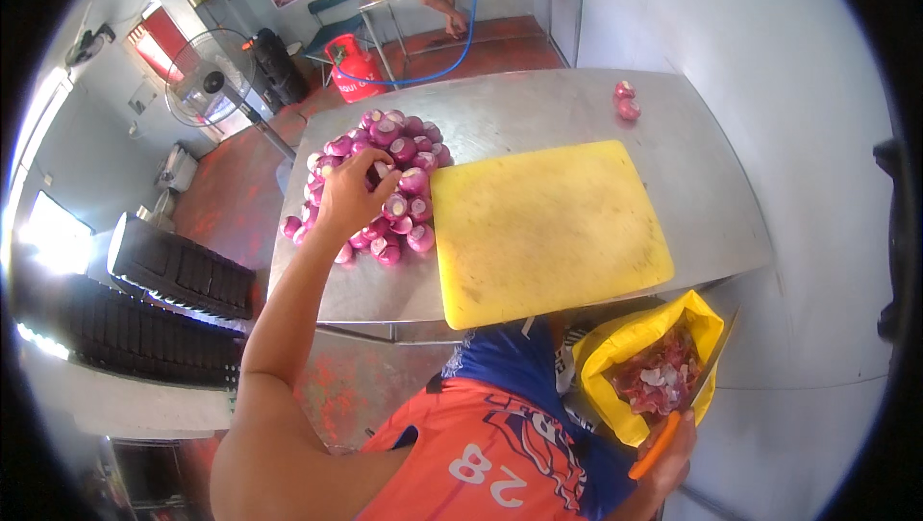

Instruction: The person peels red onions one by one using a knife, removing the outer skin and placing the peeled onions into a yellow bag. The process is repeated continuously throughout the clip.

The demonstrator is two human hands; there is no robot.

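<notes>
My left hand (353,193) reaches over a pile of red onions (404,150) on the left of a stainless steel table (519,106). Its thumb and fingers curl around one red onion (380,171), partly hidden by the hand. Many onions show pale, cut ends. In my right hand (667,460), low by my side, is a knife (660,445) with an orange handle, its blade pointing up and away. That blade crosses the right side of an open yellow bag (602,355) full of onion skins (660,373). A yellow cutting board (551,232) lies beside the pile.
Two red onions (626,101) sit at the table's far right, near a pale wall (764,88). Beyond the table are a red gas cylinder (353,67) with a blue hose (451,67), and a person's legs (448,13). A pedestal fan (216,81) stands to the left.
</notes>
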